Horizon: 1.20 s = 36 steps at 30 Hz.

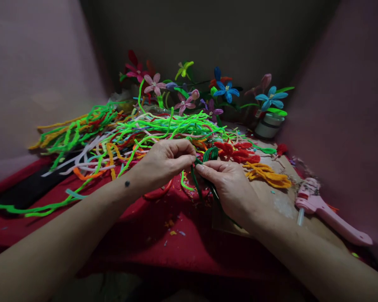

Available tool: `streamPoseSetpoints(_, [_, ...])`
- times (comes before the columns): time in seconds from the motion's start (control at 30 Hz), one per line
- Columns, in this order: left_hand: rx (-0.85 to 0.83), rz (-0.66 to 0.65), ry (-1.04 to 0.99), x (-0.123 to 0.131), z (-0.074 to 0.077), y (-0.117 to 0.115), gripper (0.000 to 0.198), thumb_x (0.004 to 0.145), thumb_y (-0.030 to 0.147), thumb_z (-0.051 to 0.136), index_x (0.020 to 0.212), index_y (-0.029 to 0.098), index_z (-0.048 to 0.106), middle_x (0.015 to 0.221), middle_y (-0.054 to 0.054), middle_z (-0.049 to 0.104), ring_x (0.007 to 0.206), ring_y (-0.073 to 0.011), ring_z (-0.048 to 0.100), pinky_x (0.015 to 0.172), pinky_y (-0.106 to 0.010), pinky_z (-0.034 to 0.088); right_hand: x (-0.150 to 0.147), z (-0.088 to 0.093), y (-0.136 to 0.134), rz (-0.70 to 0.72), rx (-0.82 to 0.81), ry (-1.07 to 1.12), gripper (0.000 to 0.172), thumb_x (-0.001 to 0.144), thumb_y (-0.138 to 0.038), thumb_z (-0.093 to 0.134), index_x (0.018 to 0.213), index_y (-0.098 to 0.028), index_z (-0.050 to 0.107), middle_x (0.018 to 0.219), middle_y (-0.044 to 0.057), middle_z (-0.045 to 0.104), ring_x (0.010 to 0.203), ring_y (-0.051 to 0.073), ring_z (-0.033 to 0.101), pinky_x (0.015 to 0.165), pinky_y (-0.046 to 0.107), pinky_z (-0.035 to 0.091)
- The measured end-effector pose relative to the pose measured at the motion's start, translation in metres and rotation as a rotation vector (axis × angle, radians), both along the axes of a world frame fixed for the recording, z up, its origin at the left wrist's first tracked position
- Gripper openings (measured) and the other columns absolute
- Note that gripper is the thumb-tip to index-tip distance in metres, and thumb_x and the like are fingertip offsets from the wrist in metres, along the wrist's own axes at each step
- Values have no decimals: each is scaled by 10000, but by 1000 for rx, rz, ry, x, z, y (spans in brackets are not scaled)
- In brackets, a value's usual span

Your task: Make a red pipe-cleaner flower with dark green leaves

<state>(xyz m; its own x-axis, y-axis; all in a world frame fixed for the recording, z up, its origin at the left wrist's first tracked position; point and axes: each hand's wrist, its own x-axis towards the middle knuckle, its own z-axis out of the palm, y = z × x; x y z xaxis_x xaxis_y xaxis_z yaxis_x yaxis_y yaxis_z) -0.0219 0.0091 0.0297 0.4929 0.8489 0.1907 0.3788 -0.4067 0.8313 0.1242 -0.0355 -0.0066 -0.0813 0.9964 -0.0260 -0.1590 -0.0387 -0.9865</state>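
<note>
Dark green pipe cleaners [210,154] are held between my two hands above the table's middle. My left hand [173,157] pinches a strand with thumb and forefinger. Close beside it, my right hand [228,180] grips the same green bundle, its thumb pressed near the looped part. Loose green ends hang below the fingers. Red pipe-cleaner petals [239,152] lie just behind my right hand, with folded yellow-orange pipe cleaners [267,175] to its right. Partly hidden under my left hand is a red-orange curved handle [158,191].
A tangled heap of bright pipe cleaners [170,126] covers the back of the red-covered table [176,256]. Pipe-cleaner flowers [228,91] stand behind it. At right lie cardboard [283,209] and a pink glue gun [330,214]; a jar [269,125] stands farther back. Walls enclose both sides.
</note>
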Motion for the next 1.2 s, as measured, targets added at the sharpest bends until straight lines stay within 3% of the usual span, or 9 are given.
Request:
streamPoseSetpoints(0.33, [185, 59, -42, 4, -8, -4, 118, 773, 203, 493, 737, 147, 591, 632, 27, 516, 602, -87, 444, 566, -196, 369, -4, 0, 1, 50, -145, 145, 135, 708, -261, 649, 681, -133, 614, 552, 13, 622, 472, 93, 556, 484, 216, 437])
streamPoseSetpoints(0.4, [131, 64, -79, 4, -8, -4, 104, 769, 216, 515, 741, 145, 586, 622, 28, 519, 584, -84, 445, 550, -195, 370, -3, 0, 1, 53, -140, 144, 135, 713, -260, 648, 701, -127, 622, 539, 10, 621, 449, 85, 545, 466, 206, 436])
streamPoseSetpoints(0.6, [-207, -98, -196, 0, -8, 2, 156, 759, 272, 589, 822, 135, 630, 640, 10, 581, 540, -69, 482, 498, -177, 375, -1, 2, 1, 63, -116, 126, 127, 726, -232, 632, 676, -116, 620, 509, 1, 603, 418, 70, 524, 433, 185, 423])
streamPoseSetpoints(0.8, [-281, 95, -304, 4, -9, 0, 141, 719, 265, 627, 694, 129, 596, 485, 42, 473, 408, -46, 374, 382, -175, 270, -6, 1, -2, 91, -175, 114, 137, 758, -209, 606, 658, -119, 582, 541, 10, 607, 425, 69, 525, 431, 182, 417])
streamPoseSetpoints(0.93, [-187, 182, -223, 2, -6, 2, 126, 694, 242, 640, 639, 135, 604, 483, 36, 469, 409, -46, 365, 375, -183, 249, -9, -2, -4, 110, -231, 113, 137, 805, -205, 553, 704, -118, 585, 536, 11, 605, 419, 76, 540, 431, 184, 430])
streamPoseSetpoints(1.1, [-249, 82, -257, -6, -9, 14, 157, 702, 250, 644, 611, 139, 582, 484, 35, 450, 414, -45, 363, 395, -189, 256, -7, -2, -3, 155, -239, 141, 141, 811, -203, 548, 701, -119, 579, 530, 4, 586, 412, 75, 532, 420, 181, 414])
streamPoseSetpoints(1.2, [-329, -6, -349, -8, -14, 20, 117, 709, 249, 651, 770, 153, 625, 558, 31, 505, 442, -46, 400, 426, -183, 291, -5, -1, -2, 178, -264, 161, 140, 814, -186, 529, 702, -118, 579, 529, 7, 579, 414, 81, 532, 427, 189, 416])
